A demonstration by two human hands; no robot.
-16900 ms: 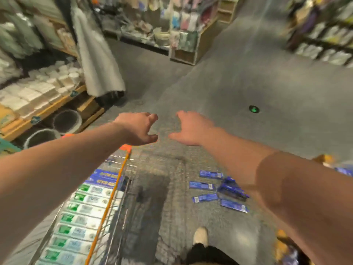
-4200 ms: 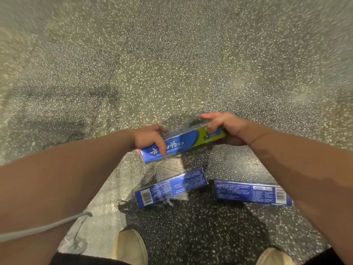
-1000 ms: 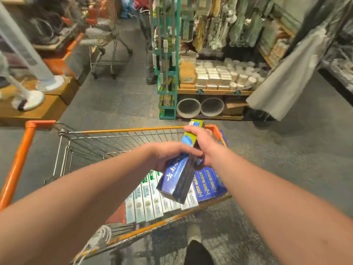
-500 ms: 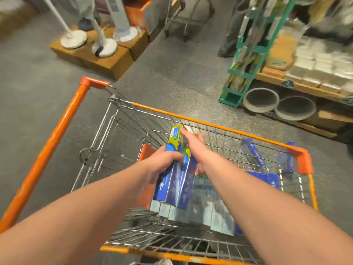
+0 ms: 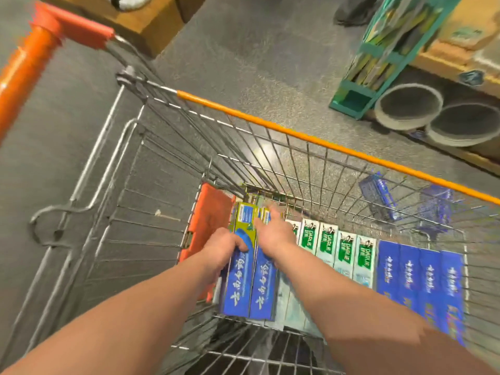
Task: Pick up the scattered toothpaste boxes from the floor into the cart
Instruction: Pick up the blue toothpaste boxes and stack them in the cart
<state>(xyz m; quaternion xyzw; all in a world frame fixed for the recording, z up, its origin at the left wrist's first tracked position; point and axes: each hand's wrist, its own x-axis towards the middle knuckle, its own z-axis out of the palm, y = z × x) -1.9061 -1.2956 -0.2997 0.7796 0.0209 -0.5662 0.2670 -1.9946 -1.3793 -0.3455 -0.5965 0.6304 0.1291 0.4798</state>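
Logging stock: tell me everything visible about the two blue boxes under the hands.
The blue boxes are long glossy cartons, white script, yellow-green far ends. They lie side by side at the left end of the cart, over paler boxes. The left hand grips one; the right hand rests on the other.

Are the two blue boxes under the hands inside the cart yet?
Inside: the blue boxes sit within the cart, beside the green boxes; the left hand grips one.
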